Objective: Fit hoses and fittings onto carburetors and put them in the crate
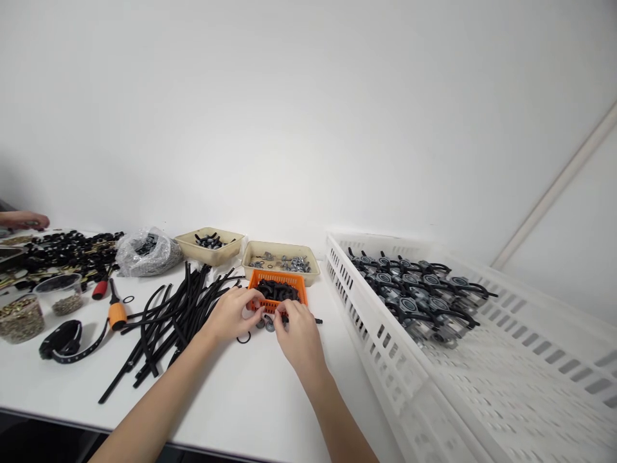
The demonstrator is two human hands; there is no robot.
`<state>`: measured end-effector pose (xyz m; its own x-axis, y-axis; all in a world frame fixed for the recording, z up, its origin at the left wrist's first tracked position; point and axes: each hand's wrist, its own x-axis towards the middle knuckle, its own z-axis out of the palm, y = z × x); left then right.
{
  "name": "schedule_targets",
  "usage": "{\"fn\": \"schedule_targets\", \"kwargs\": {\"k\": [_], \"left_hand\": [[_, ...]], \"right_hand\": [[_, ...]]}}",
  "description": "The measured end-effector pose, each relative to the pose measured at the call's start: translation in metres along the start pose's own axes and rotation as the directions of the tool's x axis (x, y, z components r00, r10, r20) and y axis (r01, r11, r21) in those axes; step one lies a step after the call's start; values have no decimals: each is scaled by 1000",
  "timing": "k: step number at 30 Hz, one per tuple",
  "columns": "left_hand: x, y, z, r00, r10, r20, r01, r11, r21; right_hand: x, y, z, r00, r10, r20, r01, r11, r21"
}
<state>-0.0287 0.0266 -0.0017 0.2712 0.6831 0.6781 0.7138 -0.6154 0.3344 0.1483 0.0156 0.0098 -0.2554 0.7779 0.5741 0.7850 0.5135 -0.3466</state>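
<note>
Two bare hands, head cam — L hand (240, 313) & R hand (296, 328) — at approx. 2 small round grey metal pcs (268, 325), just before 1 orange slotted plastic basket (277, 276); clamped or not, can't tell. 1 thin black ring (243, 342) near L.

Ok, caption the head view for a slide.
Left hand and right hand near grey parts beside an orange slotted basket, between black tubes and a white crate.

Two cream trays (205, 257), two clear tubs (44, 297) — one basket (279, 276), one crate (400, 386).

Orange bskt (282, 278): smooth plast.
</note>
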Motion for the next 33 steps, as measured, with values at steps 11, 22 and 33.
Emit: {"fn": "schedule_targets", "kwargs": {"k": [11,22,33], "left_hand": [[-1,-2,1,1000,-13,-19,13,1000,4],[-3,-3,1,1000,-7,-7,7,1000,-5],[-2,2,1,1000,8,23,-8,1000,-27]], "right_hand": [[-1,-1,-1,1000,-7,-2,7,1000,-5],[-2,-3,-3,1000,13,10,-13,1000,-25],[-3,-1,-1,999,16,40,-16,1000,-15]]}}
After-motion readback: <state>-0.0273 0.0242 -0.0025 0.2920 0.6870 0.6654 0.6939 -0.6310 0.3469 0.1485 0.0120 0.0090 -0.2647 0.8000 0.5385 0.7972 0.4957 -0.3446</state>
